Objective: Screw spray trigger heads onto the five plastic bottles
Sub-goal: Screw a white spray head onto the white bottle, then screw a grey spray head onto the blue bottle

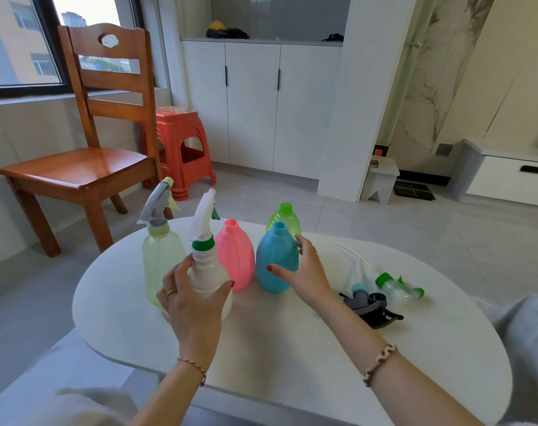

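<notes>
Bottles, five, upright mid-table | left hand point(193, 298) clasping white bottle point(209, 272), head fitted | right hand point(304, 272) spread, fingers loose against blue bottle point(277, 256), likely next | spare trigger heads point(381, 298) near right.

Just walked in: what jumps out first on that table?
A row of coloured plastic bottles: the pink bottle and blue bottle stand open at the middle. The left hand grips a white bottle already wearing its trigger head, and loose trigger heads lie to the right.
</notes>
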